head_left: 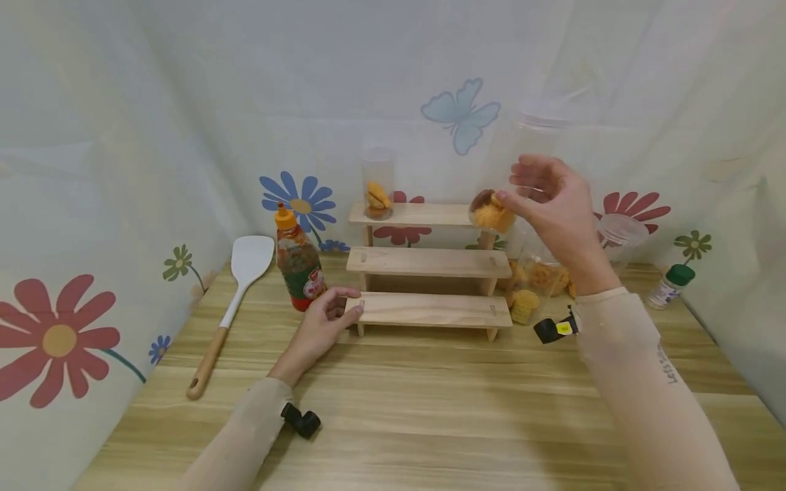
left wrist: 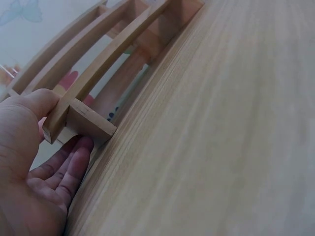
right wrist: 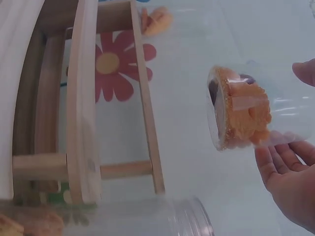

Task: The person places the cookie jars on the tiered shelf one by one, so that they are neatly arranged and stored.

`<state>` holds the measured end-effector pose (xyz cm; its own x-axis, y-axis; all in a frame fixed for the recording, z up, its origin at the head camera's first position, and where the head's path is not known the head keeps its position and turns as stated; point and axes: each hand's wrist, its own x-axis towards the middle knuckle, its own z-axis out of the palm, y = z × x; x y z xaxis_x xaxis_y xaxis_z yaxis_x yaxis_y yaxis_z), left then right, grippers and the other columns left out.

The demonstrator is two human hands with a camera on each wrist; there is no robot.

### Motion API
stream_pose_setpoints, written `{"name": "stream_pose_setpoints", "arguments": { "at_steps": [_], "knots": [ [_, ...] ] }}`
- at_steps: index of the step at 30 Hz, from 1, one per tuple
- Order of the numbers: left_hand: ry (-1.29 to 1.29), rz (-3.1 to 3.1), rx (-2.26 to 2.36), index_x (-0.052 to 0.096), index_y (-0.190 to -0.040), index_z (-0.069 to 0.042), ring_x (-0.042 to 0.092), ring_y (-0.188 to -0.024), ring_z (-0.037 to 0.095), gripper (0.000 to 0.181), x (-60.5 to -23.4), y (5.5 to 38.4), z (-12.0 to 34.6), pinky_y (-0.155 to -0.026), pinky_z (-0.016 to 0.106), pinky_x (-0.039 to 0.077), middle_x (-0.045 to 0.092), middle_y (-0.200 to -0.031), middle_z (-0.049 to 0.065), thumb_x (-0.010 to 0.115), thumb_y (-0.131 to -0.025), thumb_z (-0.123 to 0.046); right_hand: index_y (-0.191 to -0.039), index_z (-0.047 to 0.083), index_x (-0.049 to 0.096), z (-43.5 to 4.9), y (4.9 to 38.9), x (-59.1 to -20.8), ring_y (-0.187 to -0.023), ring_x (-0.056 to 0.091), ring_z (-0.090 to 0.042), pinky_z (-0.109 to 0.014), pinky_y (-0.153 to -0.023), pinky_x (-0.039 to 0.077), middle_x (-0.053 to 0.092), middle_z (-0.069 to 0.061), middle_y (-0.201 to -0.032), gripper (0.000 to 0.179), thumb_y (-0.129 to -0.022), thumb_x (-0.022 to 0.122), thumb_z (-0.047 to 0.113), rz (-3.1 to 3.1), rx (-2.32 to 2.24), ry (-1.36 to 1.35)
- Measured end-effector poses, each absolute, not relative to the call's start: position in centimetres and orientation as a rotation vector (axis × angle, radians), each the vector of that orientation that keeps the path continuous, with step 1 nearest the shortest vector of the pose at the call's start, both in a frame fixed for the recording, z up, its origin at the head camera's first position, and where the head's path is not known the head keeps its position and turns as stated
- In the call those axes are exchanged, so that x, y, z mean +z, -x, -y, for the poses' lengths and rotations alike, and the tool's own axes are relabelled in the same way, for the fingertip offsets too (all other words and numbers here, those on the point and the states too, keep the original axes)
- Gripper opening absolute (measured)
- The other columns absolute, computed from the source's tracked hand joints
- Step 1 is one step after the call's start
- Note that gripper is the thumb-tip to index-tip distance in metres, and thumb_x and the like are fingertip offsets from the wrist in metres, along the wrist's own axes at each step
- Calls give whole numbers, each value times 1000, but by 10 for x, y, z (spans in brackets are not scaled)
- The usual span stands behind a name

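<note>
A three-step wooden shelf rack (head_left: 430,262) stands on the table. My left hand (head_left: 321,322) holds the left end of its lowest step; in the left wrist view, the thumb lies at the board (left wrist: 88,78) and the fingers at the side support (left wrist: 89,122). My right hand (head_left: 561,208) grips a clear jar (right wrist: 243,110) with orange snack pieces and something dark at its bottom. This jar is tilted in the air near the right end of the top step, apart from it in the right wrist view. Another clear jar (head_left: 378,187) with snacks stands on the top step's left end.
Several clear snack jars (head_left: 527,303) stand right of the rack, partly hidden by my right arm. A green-capped bottle (head_left: 671,286) is farther right. Left of the rack are a sauce bottle (head_left: 297,262) and a white spatula (head_left: 236,293) with a wooden handle.
</note>
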<state>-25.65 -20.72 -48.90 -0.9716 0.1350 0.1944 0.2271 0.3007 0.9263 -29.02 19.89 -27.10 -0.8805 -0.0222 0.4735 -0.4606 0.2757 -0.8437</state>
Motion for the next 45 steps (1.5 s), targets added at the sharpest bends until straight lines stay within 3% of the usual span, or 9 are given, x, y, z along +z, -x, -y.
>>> {"name": "stream_pose_setpoints", "arguments": {
  "at_steps": [14,26,37,45],
  "knots": [
    [355,2458,-1796,70,-138,-15,68,-105,30,33,-485,256,207,-82,28,54,73,-126,14,76,-110,-30,-153,2,58,-141,328,-276,-135,63,-35,-39,-119,49,65,-19,-144,70,-96,91,27,2261,1676,-509],
    [339,2463,-1799,70,-138,-14,68,-106,29,33,-486,254,206,-85,28,54,73,-125,14,76,-110,-30,-154,6,52,-106,348,-292,-138,61,-27,-35,-121,47,63,-12,-147,74,-96,93,26,2310,1730,-397],
    [320,2464,-1791,71,-137,-16,68,-107,29,33,-485,254,207,-88,29,54,74,-121,14,77,-109,-31,-147,8,61,-97,358,-297,-128,64,-25,-35,-116,52,66,-10,-139,69,-94,94,37,2362,1609,-325],
    [328,2462,-1797,72,-137,-17,68,-106,29,33,-486,255,206,-86,30,54,75,-121,13,78,-109,-33,-148,4,63,-96,362,-299,-130,66,-25,-33,-114,52,68,-12,-141,71,-93,95,36,2358,1622,-323]
  ]
}}
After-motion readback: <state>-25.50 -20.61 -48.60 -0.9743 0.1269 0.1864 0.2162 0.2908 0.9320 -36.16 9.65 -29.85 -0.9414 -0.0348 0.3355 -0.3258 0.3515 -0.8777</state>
